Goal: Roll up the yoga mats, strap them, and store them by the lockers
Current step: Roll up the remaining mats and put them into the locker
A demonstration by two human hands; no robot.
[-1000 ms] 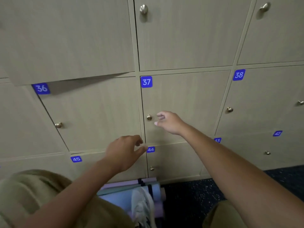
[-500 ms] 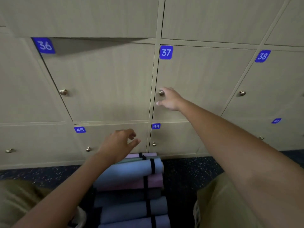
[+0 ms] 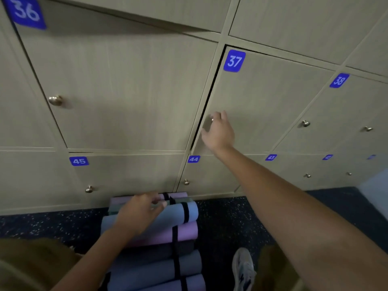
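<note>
The right hand is reaching up to the door of locker 37. Its fingers are curling around the little knob there, and a dark gap is showing along the door's left edge. The left hand is hanging over the rolled yoga mats, with loosely bent fingers holding nothing. The mats are lying in a pile on the dark floor, right against the lockers under number 44. Black straps are going around them.
</note>
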